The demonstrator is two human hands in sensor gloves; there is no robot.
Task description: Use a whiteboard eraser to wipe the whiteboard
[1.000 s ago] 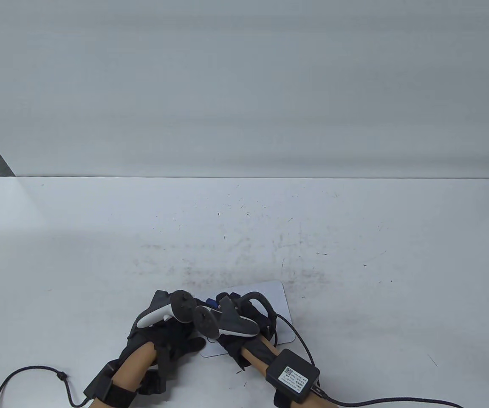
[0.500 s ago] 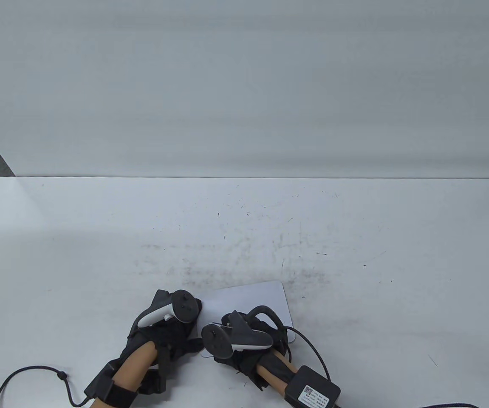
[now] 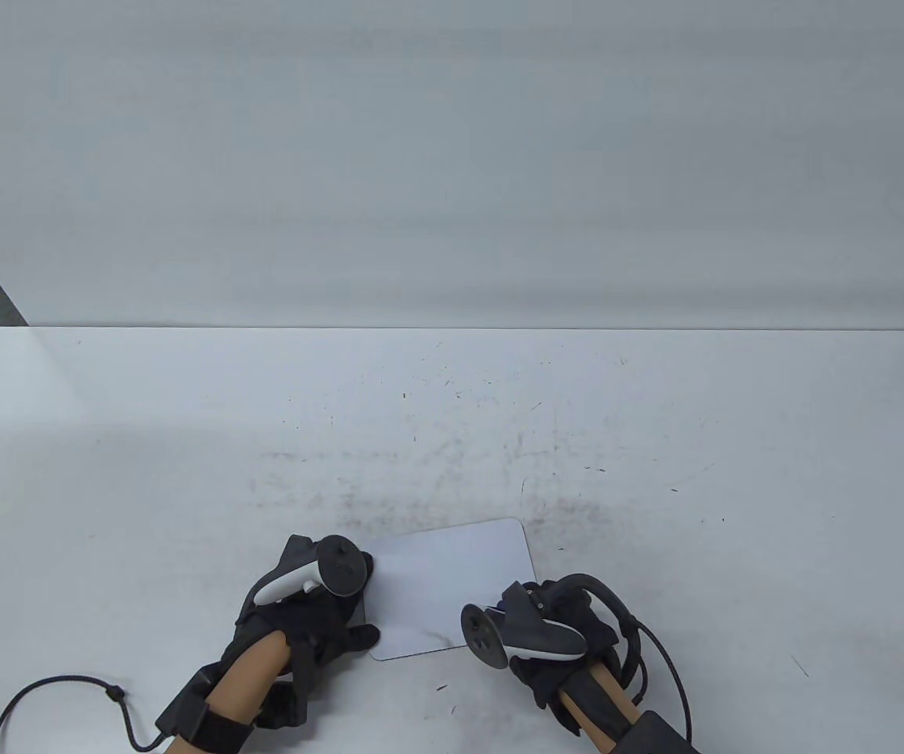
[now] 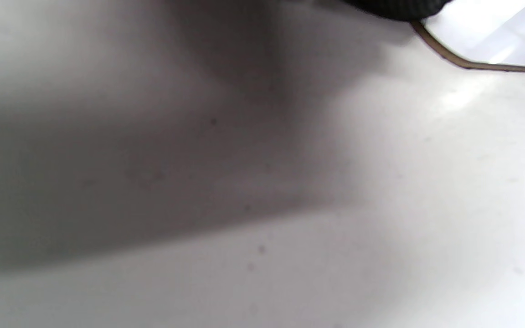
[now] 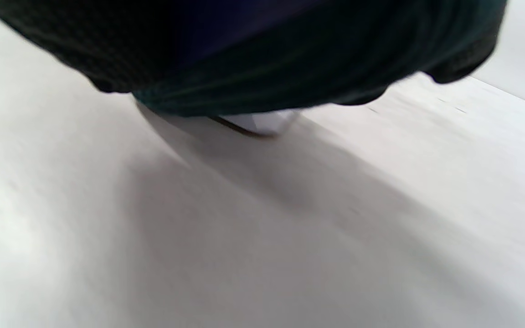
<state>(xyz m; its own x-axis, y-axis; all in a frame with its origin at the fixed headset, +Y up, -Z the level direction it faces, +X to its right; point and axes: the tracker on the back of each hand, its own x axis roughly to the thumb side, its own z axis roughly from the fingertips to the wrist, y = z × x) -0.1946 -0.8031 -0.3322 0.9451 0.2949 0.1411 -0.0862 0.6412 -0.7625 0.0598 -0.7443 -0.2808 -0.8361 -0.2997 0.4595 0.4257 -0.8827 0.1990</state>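
Eraser hidden under right hand (image 3: 558,628)

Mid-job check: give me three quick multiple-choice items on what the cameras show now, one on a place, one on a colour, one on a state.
1. Where is the left hand?
A. At the table's far edge
B. On the left edge of the small white rounded rectangular whiteboard
C. At the table's far right

2. What colour are the sensor gloves?
A. Red
B. Yellow
C. Black

3. How does the whiteboard lie?
A. Flat on the table
B. Upright against the back wall
C. Lifted in the air

Answers:
1 B: the table view shows the left hand overlapping the whiteboard at its left edge.
2 C: both the left hand and the right hand wear black fabric.
3 A: its edge sits directly on the white table.
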